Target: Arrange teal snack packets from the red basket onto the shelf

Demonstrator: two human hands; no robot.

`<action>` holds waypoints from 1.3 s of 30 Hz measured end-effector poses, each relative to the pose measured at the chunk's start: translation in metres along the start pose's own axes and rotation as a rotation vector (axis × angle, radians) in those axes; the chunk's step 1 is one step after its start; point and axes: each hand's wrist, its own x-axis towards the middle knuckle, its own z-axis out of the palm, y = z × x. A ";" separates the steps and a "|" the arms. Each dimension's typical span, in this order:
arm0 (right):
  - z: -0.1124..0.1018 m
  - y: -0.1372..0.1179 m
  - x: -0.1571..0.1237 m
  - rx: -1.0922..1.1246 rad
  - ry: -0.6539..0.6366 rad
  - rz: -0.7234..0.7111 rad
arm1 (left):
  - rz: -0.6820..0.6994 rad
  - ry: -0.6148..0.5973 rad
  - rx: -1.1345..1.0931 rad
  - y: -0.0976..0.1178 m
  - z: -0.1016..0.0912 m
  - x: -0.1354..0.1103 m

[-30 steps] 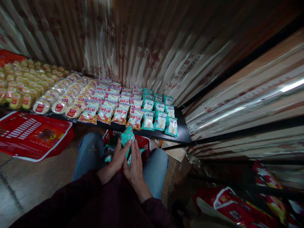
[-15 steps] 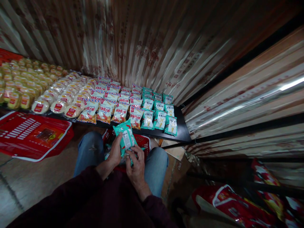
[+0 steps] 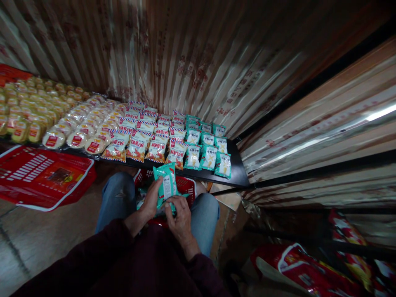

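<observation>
A teal snack bag [image 3: 167, 185] with a white printed label is held up between my hands, over a red basket [image 3: 191, 185] between my knees. My left hand [image 3: 150, 199] grips its left side, thumb across the front. At the bag's lower right edge, the fingers of my right hand [image 3: 180, 216] are pinched closed on it. More teal bags lie in the basket, mostly hidden behind my hands. Closest on the shelf stand rows of upright teal bags [image 3: 209, 156], with white-and-orange snack bags [image 3: 138, 145] to their left.
Round wrapped snacks [image 3: 76, 139] and yellow packs [image 3: 34, 131] fill the left of the black shelf [image 3: 236, 165]. Another red basket [image 3: 46, 175] sits on the floor at left. Black metal bars [image 3: 309, 173] cross at right, above red packages [image 3: 312, 268].
The teal bag has shifted slightly right and down and turned more upright. My right hand has moved a little, its fingers now closer together at the bag's lower edge.
</observation>
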 end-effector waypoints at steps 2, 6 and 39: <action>0.000 0.001 0.000 0.019 0.029 0.016 | 0.027 0.012 0.059 0.001 -0.001 -0.003; 0.002 0.000 0.000 -0.001 0.100 0.059 | 0.127 0.000 0.211 0.003 -0.003 -0.009; -0.011 0.030 0.019 0.746 0.083 0.782 | 0.361 -0.114 0.626 -0.007 -0.011 -0.011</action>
